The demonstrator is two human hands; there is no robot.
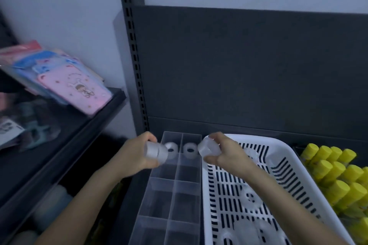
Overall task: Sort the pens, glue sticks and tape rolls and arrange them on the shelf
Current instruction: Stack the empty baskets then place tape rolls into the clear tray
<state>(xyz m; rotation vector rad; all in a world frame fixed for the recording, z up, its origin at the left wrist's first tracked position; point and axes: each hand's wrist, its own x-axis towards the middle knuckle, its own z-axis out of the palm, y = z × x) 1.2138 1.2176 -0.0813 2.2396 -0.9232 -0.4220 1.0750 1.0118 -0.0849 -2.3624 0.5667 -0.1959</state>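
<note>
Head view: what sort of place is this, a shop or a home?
Probably a stationery shop or its stockroom: dark slotted shelving, rows of yellow-capped glue sticks, and a clear divided box holding tape rolls.

Left hand, right hand, fingers curled

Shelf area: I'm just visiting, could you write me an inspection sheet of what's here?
Surface: dark shelf, largely covered by organizer and basket.
Job's things: two tape rolls in organizer's far compartments; more in basket; yellow-capped glue sticks at right; pens not seen.
Clutter: phone cases on left rack.
Hands: left hand grips stacked rolls; right hand grips one roll.
Cables: nothing seen.
Surroundings: pale wall, slotted post.
</note>
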